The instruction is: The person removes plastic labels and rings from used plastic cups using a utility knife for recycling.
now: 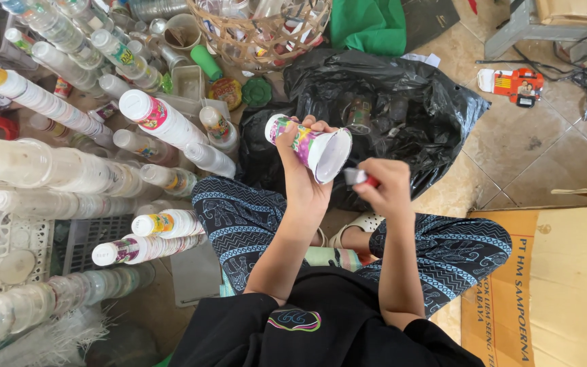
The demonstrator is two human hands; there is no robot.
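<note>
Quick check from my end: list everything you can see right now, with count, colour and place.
printed cup: one, white with colourful print, held on its side at centre
small tool: one, red and silver, at the cup's rim
black bag: one, behind the cup
stacked cups: many, clear and white, left
wicker basket: one, tan, top
cardboard: one sheet, brown, right
green cloth: one, top
left hand: grip around the cup
right hand: grip on the tool
</note>
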